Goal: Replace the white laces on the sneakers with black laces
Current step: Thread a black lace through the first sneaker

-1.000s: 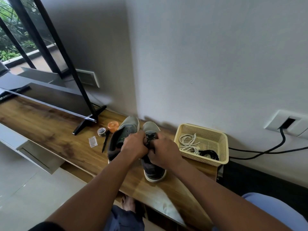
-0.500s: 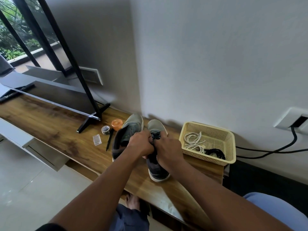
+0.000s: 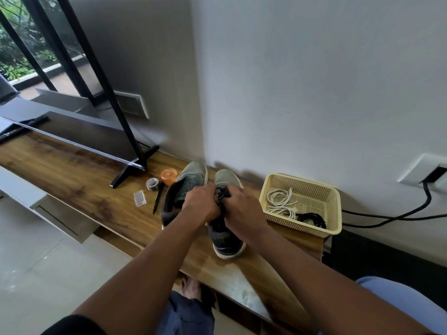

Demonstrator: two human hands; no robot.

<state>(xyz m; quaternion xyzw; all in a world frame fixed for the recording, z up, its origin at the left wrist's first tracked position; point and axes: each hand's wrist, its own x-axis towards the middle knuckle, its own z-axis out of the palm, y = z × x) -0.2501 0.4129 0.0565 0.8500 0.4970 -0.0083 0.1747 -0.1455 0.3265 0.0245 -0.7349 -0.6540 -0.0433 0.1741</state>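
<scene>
Two grey-green sneakers stand side by side on the wooden table [image 3: 72,170], toes toward the wall. The left sneaker [image 3: 187,187] has no lace visible. Over the right sneaker [image 3: 226,240], my left hand [image 3: 200,204] and my right hand [image 3: 242,211] are close together, each pinching the black lace [image 3: 221,193] at the eyelets. A cream plastic basket [image 3: 335,206] to the right holds coiled white laces [image 3: 279,201] and another black lace [image 3: 312,217].
A TV [image 3: 79,131] on black legs stands at the left. Near the left sneaker lie an orange round container [image 3: 168,176], a tape roll [image 3: 152,183], a small clear box [image 3: 139,199] and a black pen [image 3: 157,200]. A black cable [image 3: 387,216] runs from a wall socket.
Both hands have shifted slightly toward the shoe's toe end while working the black lace. The camera view has tilted a little; the shoes and basket stay put.
</scene>
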